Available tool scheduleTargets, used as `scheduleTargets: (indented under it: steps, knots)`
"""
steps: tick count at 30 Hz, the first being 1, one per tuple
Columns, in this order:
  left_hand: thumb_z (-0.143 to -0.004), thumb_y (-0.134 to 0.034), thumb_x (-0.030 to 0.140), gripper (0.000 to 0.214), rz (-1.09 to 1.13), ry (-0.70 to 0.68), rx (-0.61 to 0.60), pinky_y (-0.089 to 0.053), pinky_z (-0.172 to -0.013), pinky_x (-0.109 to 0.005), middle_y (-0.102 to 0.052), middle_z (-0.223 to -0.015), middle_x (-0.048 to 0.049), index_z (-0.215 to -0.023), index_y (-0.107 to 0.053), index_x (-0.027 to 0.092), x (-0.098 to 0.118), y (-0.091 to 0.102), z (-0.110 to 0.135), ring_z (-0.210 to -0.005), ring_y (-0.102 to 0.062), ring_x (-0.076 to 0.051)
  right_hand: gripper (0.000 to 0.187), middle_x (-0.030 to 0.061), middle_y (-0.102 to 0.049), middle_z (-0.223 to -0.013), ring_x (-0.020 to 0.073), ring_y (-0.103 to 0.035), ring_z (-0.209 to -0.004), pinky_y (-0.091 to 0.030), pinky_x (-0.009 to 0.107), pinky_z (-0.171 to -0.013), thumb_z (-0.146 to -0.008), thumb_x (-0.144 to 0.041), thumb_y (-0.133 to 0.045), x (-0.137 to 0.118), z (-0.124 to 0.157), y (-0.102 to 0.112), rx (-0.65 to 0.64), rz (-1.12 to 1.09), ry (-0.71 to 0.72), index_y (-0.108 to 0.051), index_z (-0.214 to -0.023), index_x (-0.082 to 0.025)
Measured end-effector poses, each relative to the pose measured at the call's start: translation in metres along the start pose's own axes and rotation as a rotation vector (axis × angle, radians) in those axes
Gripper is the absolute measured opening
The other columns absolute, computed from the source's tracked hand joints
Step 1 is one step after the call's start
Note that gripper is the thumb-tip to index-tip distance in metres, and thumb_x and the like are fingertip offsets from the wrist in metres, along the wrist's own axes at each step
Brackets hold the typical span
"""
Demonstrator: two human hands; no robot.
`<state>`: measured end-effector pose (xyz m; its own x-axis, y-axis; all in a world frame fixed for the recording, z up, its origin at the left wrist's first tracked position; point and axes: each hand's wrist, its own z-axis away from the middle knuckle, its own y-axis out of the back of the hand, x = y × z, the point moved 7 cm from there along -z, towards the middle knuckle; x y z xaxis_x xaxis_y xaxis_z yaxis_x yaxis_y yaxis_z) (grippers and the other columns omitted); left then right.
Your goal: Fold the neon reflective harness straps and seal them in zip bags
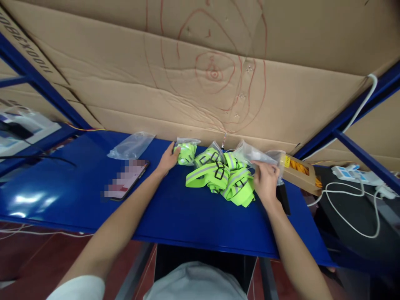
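At the back of the blue table, my left hand point(169, 159) is closed on the left edge of a small clear zip bag point(186, 152) with a neon-green reflective strap folded inside. My right hand point(266, 179) has its fingers bent over a clear plastic bag point(254, 153), pinching it near its lower edge. Between my hands lies a loose heap of neon-green reflective straps point(239, 186) with grey stripes and black buckles point(219, 171). Another bagged strap point(210, 156) rests against the back of that heap.
A flat clear plastic bag point(133, 145) and a phone point(127, 181) lie left of my left hand. Right of my right hand are a black flat object point(283, 199) and a cardboard box point(296, 173) with orange contents. A cardboard wall point(125, 83) stands behind the table.
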<state>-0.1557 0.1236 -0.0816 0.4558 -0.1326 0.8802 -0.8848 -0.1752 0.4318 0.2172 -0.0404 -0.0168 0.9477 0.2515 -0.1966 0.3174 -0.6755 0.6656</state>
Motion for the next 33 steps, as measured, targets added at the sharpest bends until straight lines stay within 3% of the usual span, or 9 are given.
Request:
scheduleTargets:
  steps: [4,8,12,15,18,22,26,30,33]
  knots:
    - [-0.101,-0.049,0.043,0.068,-0.123,-0.106,0.049,-0.027,-0.128,-0.056,-0.047,-0.158,-0.0267,-0.157,-0.040,0.006,0.005,0.004,0.015,-0.152,-0.040,-0.037,0.026,0.0054,-0.080,-0.108,0.0241,-0.074,-0.111,-0.033,0.047,-0.112,-0.099,-0.008,-0.046,-0.015,0.000,0.010,0.088,-0.051,0.032,-0.067,-0.097,-0.022]
    - [-0.104,-0.043,0.045,0.060,-0.188,-0.324,0.039,-0.016,-0.131,-0.058,-0.036,-0.164,-0.0244,-0.152,-0.048,0.010,0.047,0.004,0.041,-0.158,-0.028,-0.037,0.022,0.0030,-0.080,-0.102,0.0242,-0.074,-0.116,-0.031,0.047,-0.114,-0.099,-0.008,-0.049,-0.030,0.004,0.009,0.109,-0.129,0.117,-0.064,-0.090,-0.023]
    - [-0.102,-0.052,0.050,0.046,-0.188,-0.579,-0.248,-0.036,-0.125,-0.044,-0.063,-0.142,-0.0146,-0.135,-0.065,0.019,0.088,-0.021,0.079,-0.140,-0.054,-0.028,0.022,0.0033,-0.080,-0.107,0.0241,-0.074,-0.116,-0.033,0.048,-0.113,-0.095,-0.007,-0.051,-0.014,0.002,0.012,0.147,-0.080,0.048,-0.067,-0.093,-0.023]
    - [-0.092,-0.068,0.061,0.077,-0.280,-0.773,-0.511,-0.036,-0.126,-0.046,-0.046,-0.162,-0.0181,-0.155,-0.048,0.021,0.101,-0.052,0.114,-0.151,-0.045,-0.033,0.036,0.0078,-0.077,-0.123,0.0275,-0.069,-0.126,-0.035,0.052,-0.114,-0.088,-0.003,-0.046,0.008,-0.001,0.010,0.119,0.008,-0.034,-0.071,-0.106,-0.022]
    - [-0.085,-0.078,0.059,0.096,-0.484,-0.859,-0.609,-0.026,-0.128,-0.059,-0.033,-0.170,-0.0200,-0.164,-0.034,0.025,0.096,-0.077,0.133,-0.157,-0.033,-0.041,0.057,0.0109,-0.069,-0.142,0.0291,-0.060,-0.139,-0.035,0.054,-0.118,-0.079,0.000,-0.042,0.015,-0.001,0.004,0.055,0.043,-0.027,-0.069,-0.124,-0.021]
    - [-0.090,-0.075,0.049,0.089,-0.569,-0.859,-0.590,-0.030,-0.123,-0.055,-0.049,-0.160,-0.0201,-0.164,-0.032,0.023,0.090,-0.089,0.138,-0.149,-0.045,-0.038,0.058,0.0109,-0.066,-0.145,0.0293,-0.060,-0.139,-0.039,0.054,-0.117,-0.082,-0.003,-0.042,-0.006,0.004,-0.003,-0.008,-0.038,0.054,-0.066,-0.132,-0.023]
    - [-0.094,-0.065,0.033,0.066,-0.475,-0.805,-0.544,-0.034,-0.120,-0.053,-0.061,-0.150,-0.0179,-0.156,-0.047,0.021,0.091,-0.087,0.134,-0.138,-0.057,-0.035,0.045,0.0089,-0.074,-0.131,0.0281,-0.066,-0.129,-0.045,0.050,-0.111,-0.093,-0.007,-0.043,-0.035,0.009,-0.004,-0.043,-0.183,0.148,-0.068,-0.126,-0.025]
    - [-0.082,-0.068,0.025,0.061,-0.107,-0.503,-0.522,-0.034,-0.120,-0.054,-0.068,-0.142,-0.0140,-0.143,-0.062,0.021,0.087,-0.080,0.122,-0.130,-0.063,-0.036,0.034,0.0097,-0.075,-0.126,0.0269,-0.067,-0.125,-0.047,0.047,-0.108,-0.102,-0.015,-0.048,-0.058,0.015,-0.014,-0.162,-0.252,0.237,-0.065,-0.131,-0.023]
    - [-0.081,-0.067,0.028,0.061,0.079,-0.301,-0.466,-0.040,-0.117,-0.052,-0.073,-0.132,-0.0124,-0.141,-0.060,0.020,0.079,-0.074,0.112,-0.118,-0.069,-0.033,0.037,0.0121,-0.073,-0.132,0.0279,-0.066,-0.127,-0.047,0.047,-0.108,-0.104,-0.024,-0.055,-0.067,0.019,-0.023,-0.243,-0.246,0.273,-0.058,-0.140,-0.022]
